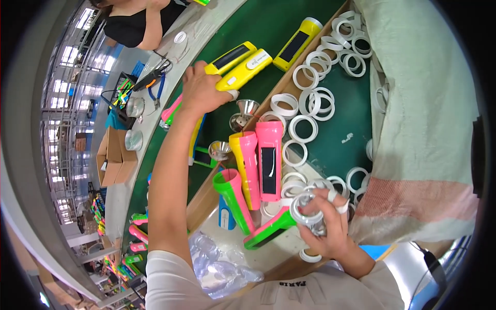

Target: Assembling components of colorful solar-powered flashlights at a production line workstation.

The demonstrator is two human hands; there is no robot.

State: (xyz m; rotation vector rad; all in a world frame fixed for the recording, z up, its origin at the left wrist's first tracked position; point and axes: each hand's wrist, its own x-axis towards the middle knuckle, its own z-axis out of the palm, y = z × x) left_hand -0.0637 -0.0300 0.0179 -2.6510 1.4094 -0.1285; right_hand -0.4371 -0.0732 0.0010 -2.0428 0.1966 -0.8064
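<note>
My left hand [204,89] reaches far across the green surface, closed around the near ends of two yellow flashlights, one with a dark panel [231,57] and one with a pale switch plate [247,69]. Its grip is partly hidden by the back of the hand. In my right hand [330,227] are clear round lenses [308,211], held beside the head of a green-and-pink flashlight [269,230] lying on the work surface. Left of it are a pink flashlight [269,160], a yellow-and-pink one [246,165] and a green-and-pink one [233,196] with an open head.
White rings [303,128] lie scattered right of a wooden divider [292,77]. Silver reflectors [248,107] sit near the divider; another yellow flashlight [298,44] lies beyond. A clear plastic bag [219,266] is close to me. Pale cloth [418,129] hangs at right. A co-worker [137,26] is at far left.
</note>
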